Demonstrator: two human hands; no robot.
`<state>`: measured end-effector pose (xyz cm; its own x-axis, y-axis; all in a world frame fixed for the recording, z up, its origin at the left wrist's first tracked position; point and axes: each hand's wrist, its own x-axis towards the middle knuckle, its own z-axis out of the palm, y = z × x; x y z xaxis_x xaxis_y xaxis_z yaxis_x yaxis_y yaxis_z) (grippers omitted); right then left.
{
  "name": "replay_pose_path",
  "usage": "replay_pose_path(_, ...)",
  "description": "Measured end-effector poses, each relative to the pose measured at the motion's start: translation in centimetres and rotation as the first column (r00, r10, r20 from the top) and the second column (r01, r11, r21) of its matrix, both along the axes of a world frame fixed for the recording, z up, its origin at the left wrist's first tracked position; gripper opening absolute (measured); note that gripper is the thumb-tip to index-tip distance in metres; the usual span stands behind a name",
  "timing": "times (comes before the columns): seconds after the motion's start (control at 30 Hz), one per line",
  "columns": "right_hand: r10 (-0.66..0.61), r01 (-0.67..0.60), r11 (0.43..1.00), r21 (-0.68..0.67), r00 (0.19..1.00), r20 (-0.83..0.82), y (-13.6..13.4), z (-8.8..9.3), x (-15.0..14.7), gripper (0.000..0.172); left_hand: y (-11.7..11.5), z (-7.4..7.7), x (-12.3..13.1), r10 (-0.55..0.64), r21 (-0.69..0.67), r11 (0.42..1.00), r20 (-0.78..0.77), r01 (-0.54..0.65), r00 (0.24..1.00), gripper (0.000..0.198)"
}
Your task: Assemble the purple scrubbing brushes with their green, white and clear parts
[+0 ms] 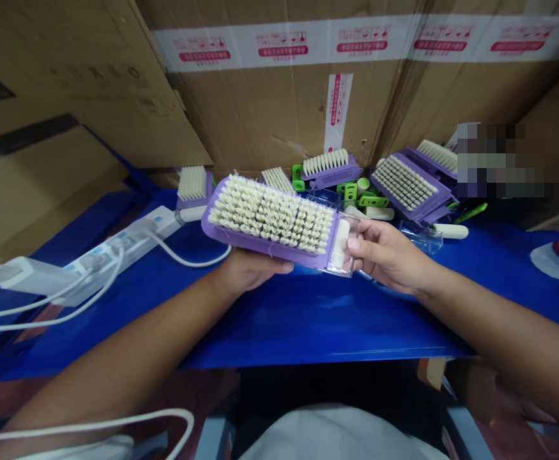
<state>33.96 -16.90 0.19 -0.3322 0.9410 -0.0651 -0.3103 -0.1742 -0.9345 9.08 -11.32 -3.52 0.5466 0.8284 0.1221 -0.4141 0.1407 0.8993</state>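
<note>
Purple scrub brush (269, 220) is being held bristles-up, left hand (250, 269) clamped underneath, right hand (388, 255) clamped on its clear plastic end (345, 246).

A blue tabletop (317, 326) holds a power strip (121, 244) and purple brushes (404, 182).

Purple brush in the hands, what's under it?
The left hand cups the purple scrubbing brush from below, above the blue tabletop. Its underside and the tabletop beneath are covered, so cannot be seen.

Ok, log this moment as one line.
left hand: holds purple bristle brush | right hand: holds clear plastic cover | nearby: green plastic parts
</note>
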Motion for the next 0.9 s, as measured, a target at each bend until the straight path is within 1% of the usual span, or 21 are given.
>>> replay_pose_path(0.1, -0.005, 0.005, 1.0, -0.002, 1.0, 0.005, 0.0, -0.1, 0.0, 0.056, 0.1, -0.2, -0.1, -0.002, 0.003, 1.0, 0.004, 0.002, 1.0, 0.069)
replay_pose_path(0.27, -0.004, 0.004, 1.0, -0.003, 1.0, 0.001, 0.0, -0.1, 0.1, 0.057, 0.2, -0.4, -0.1, 0.003, 0.018, 1.0, 0.009, -0.004, 1.0, 0.066)
replay_pose_path(0.4, -0.006, 0.005, 1.0, 0.01, 1.0, 0.019, 0.1, -0.2, 0.1, 0.056, 0.2, -0.6, 0.0, 0.01, -0.003, 1.0, 0.019, -0.01, 1.0, 0.069)
replay_pose_path(0.53, -0.006, 0.005, 1.0, 0.018, 1.0, 0.031, 0.0, -0.1, 0.1, 0.056, 0.1, -0.1, 0.1, 0.036, -0.026, 0.999, 0.011, -0.036, 0.999, 0.071)
replay_pose_path(0.67, 0.001, -0.002, 1.0, 0.026, 1.0, 0.029, 0.1, -0.1, 0.1, 0.055, -0.1, 0.4, 0.4, 0.038, 0.012, 0.999, -0.022, -0.037, 0.999, 0.064)
replay_pose_path(0.8, -0.002, 0.001, 0.999, 0.033, 0.999, 0.036, 0.1, -0.2, 0.0, 0.054, -0.2, 0.5, 0.6, 0.052, 0.003, 0.999, -0.015, -0.052, 0.999, 0.057)
replay_pose_path(0.9, 0.003, -0.004, 0.999, 0.037, 1.0, 0.028, 0.1, -0.2, 0.0, 0.052, -0.2, 0.4, 0.7, 0.034, 0.01, 0.999, -0.013, -0.034, 0.999, 0.059)
